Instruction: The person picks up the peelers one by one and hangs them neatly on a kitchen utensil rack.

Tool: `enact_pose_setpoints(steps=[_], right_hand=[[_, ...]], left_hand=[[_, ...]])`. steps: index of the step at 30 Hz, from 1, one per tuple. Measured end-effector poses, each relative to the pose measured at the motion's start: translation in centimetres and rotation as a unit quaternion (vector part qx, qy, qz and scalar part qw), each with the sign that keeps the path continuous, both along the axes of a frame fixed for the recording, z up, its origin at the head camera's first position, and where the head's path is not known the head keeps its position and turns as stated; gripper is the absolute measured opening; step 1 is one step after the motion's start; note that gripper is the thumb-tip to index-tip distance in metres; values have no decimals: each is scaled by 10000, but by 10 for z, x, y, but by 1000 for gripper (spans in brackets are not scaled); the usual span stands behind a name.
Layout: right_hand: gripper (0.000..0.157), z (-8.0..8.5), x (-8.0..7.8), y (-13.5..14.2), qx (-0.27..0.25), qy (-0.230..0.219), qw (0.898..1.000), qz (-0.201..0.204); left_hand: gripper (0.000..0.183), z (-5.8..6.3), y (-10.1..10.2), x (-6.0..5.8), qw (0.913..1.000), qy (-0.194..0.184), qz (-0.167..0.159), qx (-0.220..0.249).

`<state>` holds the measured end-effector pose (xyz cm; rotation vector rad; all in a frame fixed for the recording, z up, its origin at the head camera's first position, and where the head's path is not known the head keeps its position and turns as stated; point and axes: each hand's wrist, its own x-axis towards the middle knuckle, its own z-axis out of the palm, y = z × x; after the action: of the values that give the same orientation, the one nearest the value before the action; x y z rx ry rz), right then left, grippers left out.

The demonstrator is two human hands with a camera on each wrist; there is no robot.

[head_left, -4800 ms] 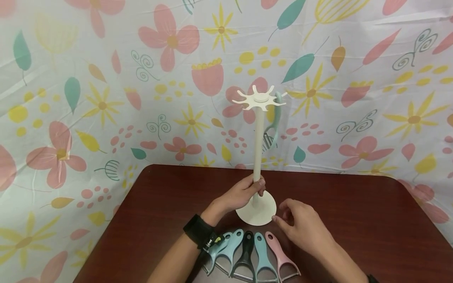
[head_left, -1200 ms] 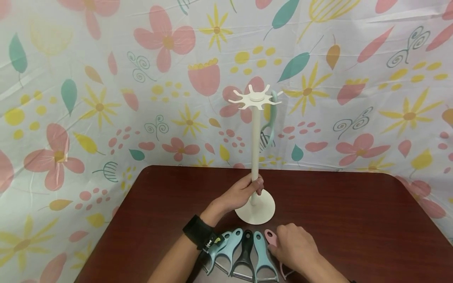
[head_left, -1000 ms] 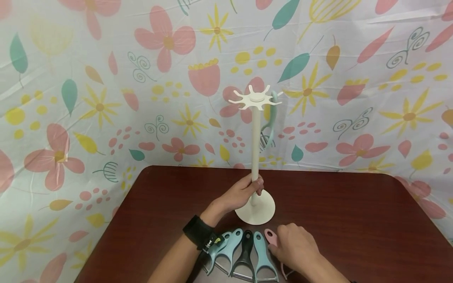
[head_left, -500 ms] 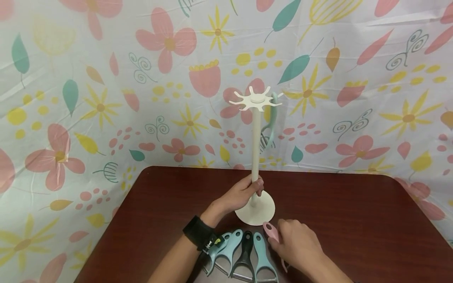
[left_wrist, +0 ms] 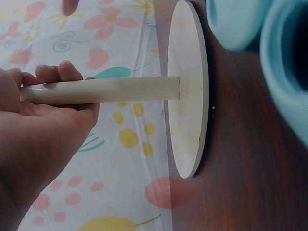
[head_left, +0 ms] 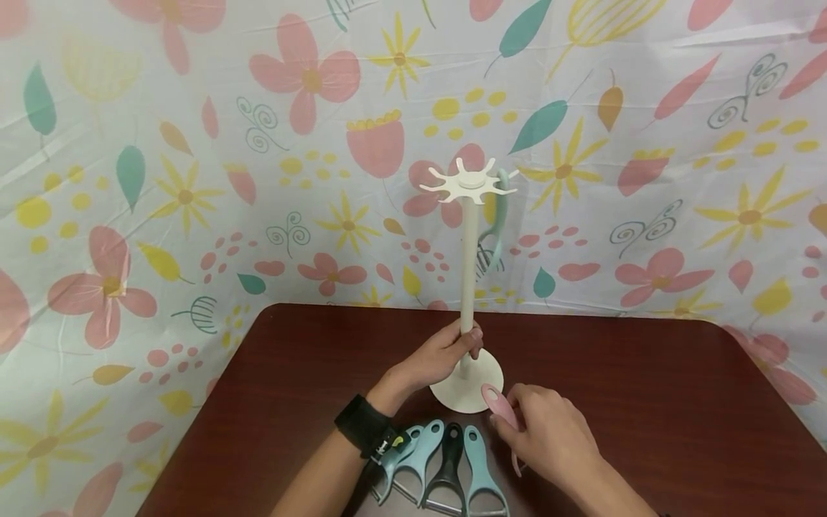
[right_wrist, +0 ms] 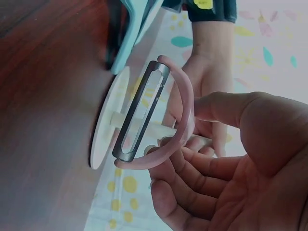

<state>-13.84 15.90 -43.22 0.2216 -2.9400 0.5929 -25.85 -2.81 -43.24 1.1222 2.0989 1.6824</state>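
My left hand (head_left: 442,353) grips the post of a cream-white utensil stand (head_left: 469,266) low down, above its round base. A light green peeler (head_left: 500,219) hangs from one hook on the right of the stand's top. My right hand (head_left: 549,431) pinches a pink peeler (head_left: 500,406) between thumb and fingers, its handle end up and overlapping the base's edge in the head view. In the right wrist view its metal blade (right_wrist: 142,110) faces the stand's base. To the left of that hand lie a blue peeler (head_left: 477,459), a black peeler (head_left: 452,452) and further blue ones.
The peelers lie on a grey surface (head_left: 375,508) at the near edge of the dark red-brown table (head_left: 646,402). Behind the table hangs a flower-printed cloth (head_left: 213,143). A black wrist strap (head_left: 363,425) on the left arm overlaps the leftmost peelers.
My right hand came down onto the pink peeler at the right end of the row, took hold of it and raised it toward the stand's base. My left hand stayed on the post.
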Motion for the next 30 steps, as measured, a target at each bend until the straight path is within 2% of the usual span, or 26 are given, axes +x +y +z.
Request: enact_pose_setpoints(steps=[18,30], right_hand=[[20,18,-4,-3,-293,436,9986,-42],[19,41,-5,-4,-663,1052,9922,44]], left_hand=[[23,-1,0,-1,9999,82,-76,46],[22,0,0,0,10000,1,3,76]])
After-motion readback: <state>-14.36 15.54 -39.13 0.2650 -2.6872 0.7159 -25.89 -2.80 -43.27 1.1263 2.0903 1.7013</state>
